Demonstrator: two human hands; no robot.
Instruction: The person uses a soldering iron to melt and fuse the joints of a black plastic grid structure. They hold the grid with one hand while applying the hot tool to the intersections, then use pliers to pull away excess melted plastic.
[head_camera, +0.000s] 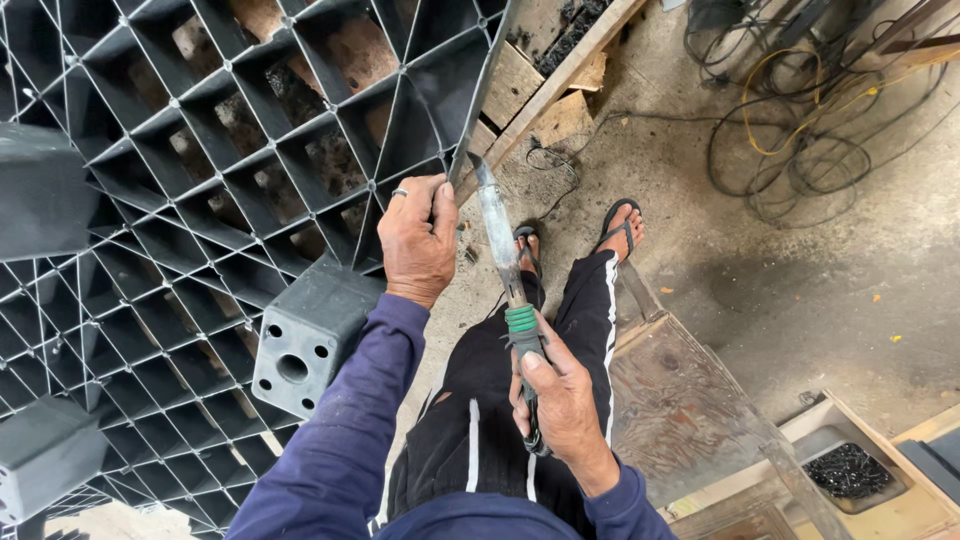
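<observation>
A large dark grey plastic grid panel with square cells and block feet leans toward me on the left. My left hand, with a ring on one finger, grips the panel's right edge. My right hand is shut on the handle of a long knife, which has green tape around it near the blade. The blade points up and away, its tip touching the panel's edge just above my left hand. Both sleeves are dark blue.
My legs in black trousers and sandals stand on a dirty concrete floor. A worn wooden bench is at my right. A wooden box of dark screws sits lower right. Tangled cables lie upper right. Wooden planks lie behind the panel.
</observation>
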